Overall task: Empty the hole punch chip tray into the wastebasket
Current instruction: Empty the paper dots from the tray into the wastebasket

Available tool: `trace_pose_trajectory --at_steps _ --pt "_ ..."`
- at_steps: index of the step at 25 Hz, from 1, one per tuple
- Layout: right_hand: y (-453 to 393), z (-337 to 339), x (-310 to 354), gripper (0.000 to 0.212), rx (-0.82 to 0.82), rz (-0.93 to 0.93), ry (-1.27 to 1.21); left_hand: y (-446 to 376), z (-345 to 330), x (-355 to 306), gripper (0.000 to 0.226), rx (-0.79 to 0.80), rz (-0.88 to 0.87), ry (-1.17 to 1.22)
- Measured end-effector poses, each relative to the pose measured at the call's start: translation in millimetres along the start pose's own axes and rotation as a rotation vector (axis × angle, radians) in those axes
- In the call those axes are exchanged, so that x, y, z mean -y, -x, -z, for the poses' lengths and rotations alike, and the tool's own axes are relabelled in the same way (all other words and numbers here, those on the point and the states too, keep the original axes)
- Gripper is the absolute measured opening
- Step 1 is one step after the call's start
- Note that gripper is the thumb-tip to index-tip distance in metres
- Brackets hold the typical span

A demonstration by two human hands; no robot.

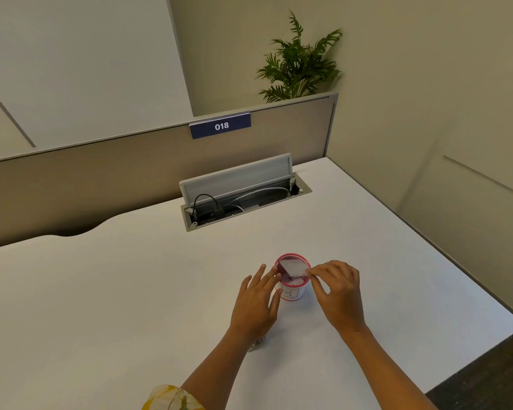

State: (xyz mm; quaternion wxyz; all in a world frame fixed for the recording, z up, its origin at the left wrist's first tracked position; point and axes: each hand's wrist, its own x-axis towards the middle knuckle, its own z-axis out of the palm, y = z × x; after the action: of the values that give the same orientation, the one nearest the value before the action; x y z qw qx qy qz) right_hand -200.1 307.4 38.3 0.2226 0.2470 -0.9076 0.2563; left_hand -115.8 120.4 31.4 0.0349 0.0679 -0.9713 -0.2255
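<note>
1. The table [131, 291] is a smooth, matte white slab with a scooped cut-out along its far-left edge.
2. On it, in front of the person, stands the wastebasket [293, 291], a small round paper cup with a white wall, red markings and a red scalloped rim; small paper bits lie inside it.
3. The chip tray [293, 268] is a thin, pale, translucent plastic piece with angled corners, held tilted over the cup's mouth.
4. The right hand [336, 294] pinches the tray's right edge between thumb and forefinger, the other fingers curled loosely, wrist bent inward.
5. The left hand [256, 303] is spread, fingers straight and slightly fanned, holding nothing; its fingertips reach the cup's left rim and the tray's left corner.
6. A small metallic object [256, 344] shows partly under the left wrist; I cannot tell what it is.
7. A yellow patterned sleeve [172, 399] covers the left upper arm.
8. Farther back, a grey metal cable box [240, 196] is sunk in the table, lid raised, with cables inside.
</note>
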Motion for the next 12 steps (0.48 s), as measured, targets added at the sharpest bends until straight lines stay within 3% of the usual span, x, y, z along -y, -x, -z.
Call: trace_pose_trajectory --at_steps 2,5,7,9,12 --pt "-0.3 1.2 3.7 0.028 -0.001 -0.035 -0.028 -0.6 -0.6 0.3 0.062 0.006 -0.002 -0.008" --pt "-1.0 5.5 8.0 0.028 -0.025 -0.029 -0.074 0.1 -0.9 0.8 0.079 -0.008 -0.021 0.003" --pt "-3.7 7.1 9.2 0.028 0.002 -0.05 -0.11 -1.1 0.0 1.0 0.077 -0.003 -0.024 0.005" --pt "-7.7 9.8 11.7 0.026 0.011 -0.203 -0.237 -1.8 2.8 0.2 0.057 0.004 -0.012 0.028" --pt "-18.9 17.9 16.3 0.023 -0.057 -0.511 -0.522 -0.5 11.8 -4.3 0.052 -0.021 0.095 0.216"
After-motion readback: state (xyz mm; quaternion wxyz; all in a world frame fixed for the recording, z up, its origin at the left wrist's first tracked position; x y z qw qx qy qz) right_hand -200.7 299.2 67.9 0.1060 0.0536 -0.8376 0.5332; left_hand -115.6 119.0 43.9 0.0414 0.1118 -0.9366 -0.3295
